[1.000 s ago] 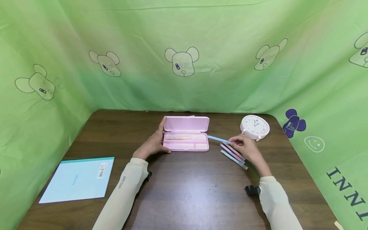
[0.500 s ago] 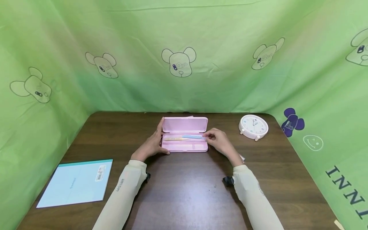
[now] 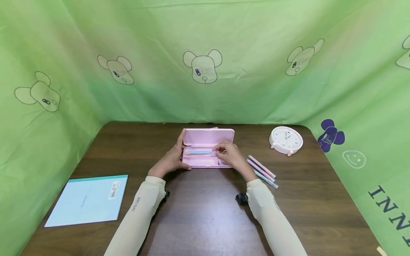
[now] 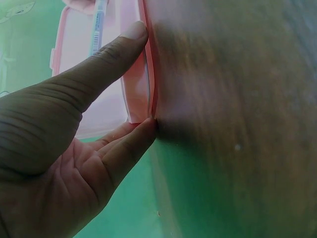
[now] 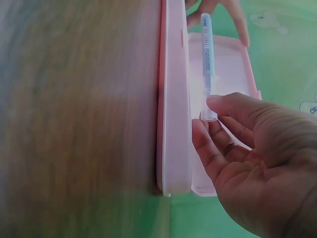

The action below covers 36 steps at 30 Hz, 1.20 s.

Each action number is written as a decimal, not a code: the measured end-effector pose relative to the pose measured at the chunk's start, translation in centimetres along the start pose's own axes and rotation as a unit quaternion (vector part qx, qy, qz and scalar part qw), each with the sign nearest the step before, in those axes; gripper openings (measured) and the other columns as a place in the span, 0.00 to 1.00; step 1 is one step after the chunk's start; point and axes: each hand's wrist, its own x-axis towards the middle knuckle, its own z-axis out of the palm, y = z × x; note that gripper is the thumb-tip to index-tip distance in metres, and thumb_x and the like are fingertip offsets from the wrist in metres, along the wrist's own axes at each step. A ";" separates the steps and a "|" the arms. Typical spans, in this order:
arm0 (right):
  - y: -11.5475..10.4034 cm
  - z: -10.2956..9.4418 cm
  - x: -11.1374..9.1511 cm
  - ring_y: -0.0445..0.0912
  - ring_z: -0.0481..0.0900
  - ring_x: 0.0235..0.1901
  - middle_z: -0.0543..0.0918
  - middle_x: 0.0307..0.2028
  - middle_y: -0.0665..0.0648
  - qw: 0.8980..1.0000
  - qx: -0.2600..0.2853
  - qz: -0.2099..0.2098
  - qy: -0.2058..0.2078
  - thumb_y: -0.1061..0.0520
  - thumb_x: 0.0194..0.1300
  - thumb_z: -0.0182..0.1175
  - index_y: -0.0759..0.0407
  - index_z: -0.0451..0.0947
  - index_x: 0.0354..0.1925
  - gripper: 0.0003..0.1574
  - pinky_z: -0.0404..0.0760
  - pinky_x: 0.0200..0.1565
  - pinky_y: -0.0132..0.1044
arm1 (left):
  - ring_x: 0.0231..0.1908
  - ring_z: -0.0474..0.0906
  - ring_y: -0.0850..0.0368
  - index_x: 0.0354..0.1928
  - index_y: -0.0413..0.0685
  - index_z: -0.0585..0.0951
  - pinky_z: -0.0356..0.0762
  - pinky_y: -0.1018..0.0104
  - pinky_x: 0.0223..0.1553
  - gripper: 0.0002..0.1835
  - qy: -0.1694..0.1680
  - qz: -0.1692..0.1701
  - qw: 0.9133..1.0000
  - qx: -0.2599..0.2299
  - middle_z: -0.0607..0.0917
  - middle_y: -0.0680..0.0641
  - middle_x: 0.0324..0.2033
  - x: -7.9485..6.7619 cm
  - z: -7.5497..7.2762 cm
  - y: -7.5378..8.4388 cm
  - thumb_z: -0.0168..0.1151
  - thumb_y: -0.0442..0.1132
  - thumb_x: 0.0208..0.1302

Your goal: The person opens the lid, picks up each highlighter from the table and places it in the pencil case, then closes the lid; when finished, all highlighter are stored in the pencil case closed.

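Observation:
A pink pencil case lies on the table with its lid raised. My left hand holds the case's left end, the thumb along the front edge and the fingers round the far side. With thumb and fingertips, my right hand pinches the clear end of a light-blue pen over the back compartment. In the right wrist view the pen points toward the left hand. A yellowish pen is mostly hidden behind the blue one. The right hand covers part of the case's right end.
Several pastel pens lie slanted on the table right of the case. A white round clock rests at the back right. At the left lies a light-blue notebook. Green cloth hangs behind the table.
My right hand has carried the blue pen leftward from beside the loose pens into the case's back compartment area, over the yellowish pen. The left hand stays on the case.

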 end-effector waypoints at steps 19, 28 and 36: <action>0.9 -1.3 -0.9 0.55 0.87 0.39 0.86 0.40 0.63 0.999 -0.022 -0.009 0.027 0.70 0.67 0.70 0.72 0.88 0.51 0.15 0.88 0.46 0.42 | 0.70 0.73 0.33 0.86 0.53 0.26 0.70 0.34 0.69 0.82 -0.012 -0.032 0.999 0.007 0.73 0.24 0.69 -0.6 -0.8 2.7 0.88 0.33 0.53; 3.0 -4.5 -3.9 0.51 0.84 0.38 0.86 0.38 0.60 0.995 -0.073 0.010 0.067 0.68 0.68 0.72 0.69 0.89 0.49 0.12 0.82 0.43 0.35 | 0.71 0.72 0.35 0.86 0.56 0.24 0.70 0.37 0.69 0.83 -0.020 -0.042 0.999 0.006 0.67 0.27 0.75 -0.6 -0.7 2.8 0.88 0.34 0.54; 5.0 -8.6 -8.1 0.54 0.86 0.38 0.87 0.40 0.62 0.989 -0.119 0.042 0.076 0.68 0.69 0.72 0.71 0.88 0.51 0.14 0.84 0.42 0.37 | 0.71 0.72 0.35 0.86 0.54 0.24 0.70 0.36 0.69 0.82 -0.016 -0.040 0.999 0.007 0.69 0.26 0.74 -0.6 -0.7 2.5 0.88 0.34 0.54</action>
